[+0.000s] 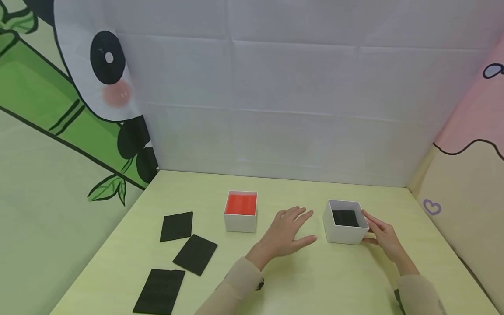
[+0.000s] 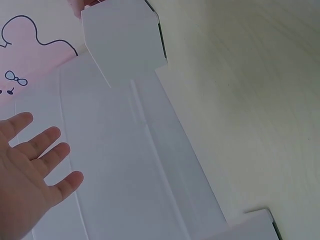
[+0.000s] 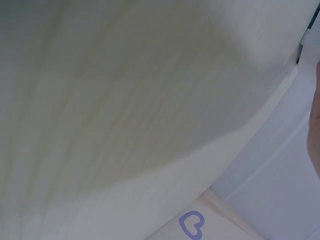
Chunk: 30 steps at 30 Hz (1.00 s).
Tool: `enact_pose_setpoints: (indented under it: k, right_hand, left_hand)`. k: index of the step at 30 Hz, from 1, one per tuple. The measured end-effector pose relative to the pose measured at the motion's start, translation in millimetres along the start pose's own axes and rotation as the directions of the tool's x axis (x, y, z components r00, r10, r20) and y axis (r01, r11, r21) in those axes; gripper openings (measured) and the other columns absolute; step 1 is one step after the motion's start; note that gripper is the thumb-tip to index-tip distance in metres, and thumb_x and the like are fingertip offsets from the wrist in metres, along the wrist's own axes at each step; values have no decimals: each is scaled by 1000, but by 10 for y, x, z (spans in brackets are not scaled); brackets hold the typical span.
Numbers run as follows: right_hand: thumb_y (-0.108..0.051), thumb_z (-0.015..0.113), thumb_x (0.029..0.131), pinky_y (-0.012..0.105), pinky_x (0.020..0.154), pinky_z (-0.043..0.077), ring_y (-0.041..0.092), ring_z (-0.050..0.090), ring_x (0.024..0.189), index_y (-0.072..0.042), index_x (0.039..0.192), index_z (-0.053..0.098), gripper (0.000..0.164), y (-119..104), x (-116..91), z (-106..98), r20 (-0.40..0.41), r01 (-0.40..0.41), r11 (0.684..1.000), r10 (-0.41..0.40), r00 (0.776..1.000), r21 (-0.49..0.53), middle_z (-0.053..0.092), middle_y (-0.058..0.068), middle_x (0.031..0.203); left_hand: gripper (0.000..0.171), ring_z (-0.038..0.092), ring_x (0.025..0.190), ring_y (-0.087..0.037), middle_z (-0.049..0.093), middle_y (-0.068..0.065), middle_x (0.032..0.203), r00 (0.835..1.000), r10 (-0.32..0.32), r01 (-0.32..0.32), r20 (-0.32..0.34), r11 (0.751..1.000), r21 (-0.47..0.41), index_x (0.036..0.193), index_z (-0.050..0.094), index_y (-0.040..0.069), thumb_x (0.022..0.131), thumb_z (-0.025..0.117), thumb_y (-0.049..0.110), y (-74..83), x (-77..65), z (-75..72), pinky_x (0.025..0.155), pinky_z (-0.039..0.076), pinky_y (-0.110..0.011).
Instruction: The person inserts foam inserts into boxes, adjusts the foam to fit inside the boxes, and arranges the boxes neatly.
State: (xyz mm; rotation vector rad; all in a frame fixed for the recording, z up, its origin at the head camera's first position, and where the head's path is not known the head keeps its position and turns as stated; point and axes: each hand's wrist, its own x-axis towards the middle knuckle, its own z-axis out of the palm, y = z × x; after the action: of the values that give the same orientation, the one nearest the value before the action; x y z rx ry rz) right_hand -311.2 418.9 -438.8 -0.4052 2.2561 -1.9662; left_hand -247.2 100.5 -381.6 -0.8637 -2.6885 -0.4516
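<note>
My left hand [image 1: 282,234] and right hand [image 1: 385,241] are bare. I wear a beige left sleeve [image 1: 232,289] and a matching right sleeve [image 1: 419,295]. A small black piece [image 1: 260,284] shows by the left one, a narrow dark strip [image 1: 399,301] by the right.

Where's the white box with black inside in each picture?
Head: the white box is right of centre, touching the right hand.
Left wrist: the box is at the top, left of middle.
Right wrist: probably the sliver at top right.
Shared landmark: the white sheet behind.
</note>
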Motion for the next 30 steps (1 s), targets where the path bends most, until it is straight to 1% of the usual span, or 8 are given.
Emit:
enact_pose_setpoints:
  k: [6,11,17,19,25,27,30]
  right_hand:
    - [-19,43,96,30,66,50,4,55,81,-10,135,35,41,-33,2,7,-2,-7,1000,7,1000,-1,53,-23,105]
    - [-19,42,96,30,66,50,4,55,81,-11,136,35,41,-45,0,4,-2,-11,1000,11,1000,-7,52,-24,106]
    - [-19,42,96,29,65,50,4,55,81,-12,136,36,41,-22,-14,5,1,-11,1000,11,1000,-12,51,-25,107]
    - [-19,42,96,29,65,50,4,55,81,-13,136,36,41,-21,-18,2,3,-8,1000,8,1000,-15,51,-26,107]
    - [-17,42,96,29,64,50,4,56,81,-12,135,36,40,-19,-7,-6,12,11,1000,-11,1000,6,52,-25,107]
    - [-17,42,96,29,64,50,4,56,81,-13,135,37,40,-14,-4,-6,16,18,1000,-18,1000,13,52,-24,107]
    - [-16,42,96,29,64,50,4,56,81,-19,134,41,38,-5,-2,-5,24,29,999,-29,999,22,53,-24,107]
  left_hand:
    - [59,33,124,-19,42,-5,132,1000,-11,10,-9,999,-36,136,38,15,89,42,50,-57,-112,-72,96,28,-39]
    - [57,34,123,-19,43,-6,132,999,-17,15,-30,998,-62,134,42,13,89,46,46,-124,-211,-87,96,29,-39]
    - [55,35,123,-20,44,-6,130,999,-17,13,-51,996,-87,132,44,11,88,48,43,-161,-312,-130,96,29,-40]
    - [54,35,122,-19,44,-5,130,999,-25,21,-45,996,-86,133,44,12,89,48,43,-178,-341,-136,96,29,-39]
    - [54,35,122,-20,44,-6,131,999,-50,48,-10,988,-146,133,44,11,89,47,43,-239,-438,-148,96,30,-41]
    - [54,36,122,-20,44,-6,131,999,-52,52,2,987,-152,133,43,12,89,47,43,-254,-475,-159,95,30,-42]
    - [56,35,123,-20,42,-5,133,999,-50,52,18,988,-143,134,42,13,89,46,45,-286,-540,-174,95,30,-42]
